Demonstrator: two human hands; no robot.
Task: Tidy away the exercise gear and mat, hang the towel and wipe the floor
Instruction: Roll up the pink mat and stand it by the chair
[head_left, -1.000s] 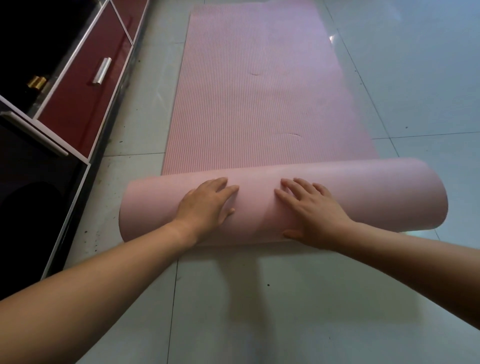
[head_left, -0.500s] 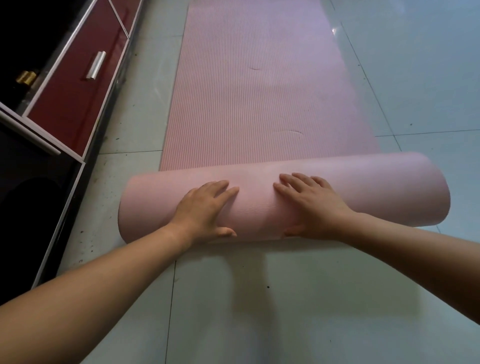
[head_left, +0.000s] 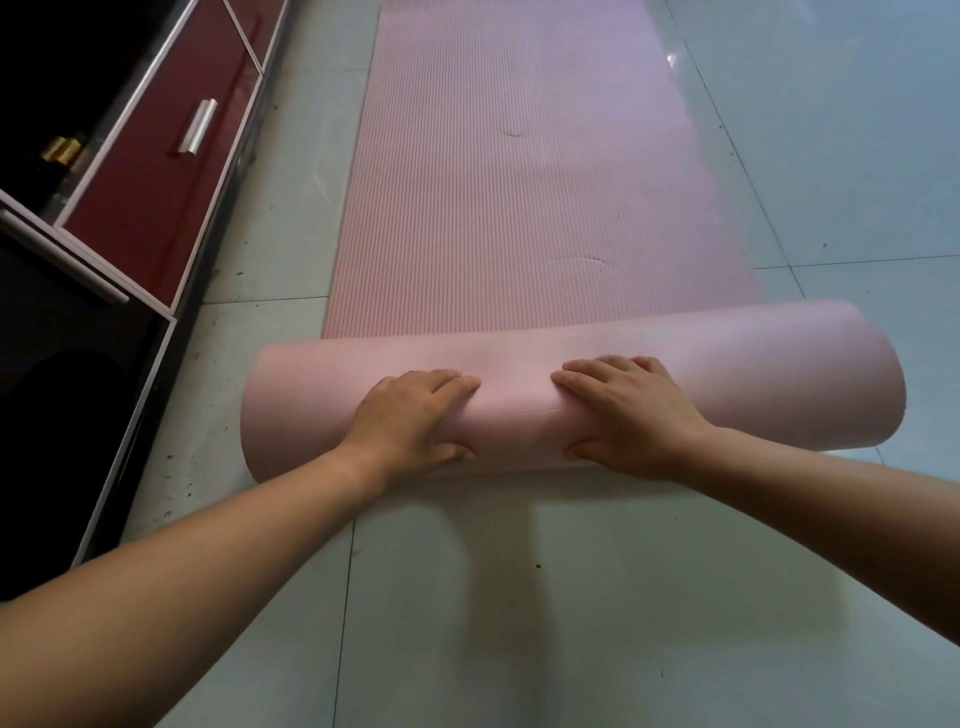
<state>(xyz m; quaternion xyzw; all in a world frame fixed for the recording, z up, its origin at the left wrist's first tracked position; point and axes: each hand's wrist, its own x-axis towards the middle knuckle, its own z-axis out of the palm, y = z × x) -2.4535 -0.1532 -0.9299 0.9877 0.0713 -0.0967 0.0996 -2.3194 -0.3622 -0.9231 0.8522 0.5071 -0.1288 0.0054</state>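
From your head camera: your left hand (head_left: 410, 415) and right hand (head_left: 631, 413) sit side by side on the middle of the rolled end of the pink mat (head_left: 753, 374); each hand wraps the roll, fingers curved over its top, thumb tucked against its near underside; the roll lies crosswise on the tiled floor (head_left: 597, 613), just ahead of you; the mat's remainder stretches flat away from you; a red-fronted cabinet (head_left: 150, 197) with a silver handle (head_left: 197, 127) runs along your left.

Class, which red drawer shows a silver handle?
The nearer red drawer: a silver handle sits on its front. The farther one, at the top edge, shows none.
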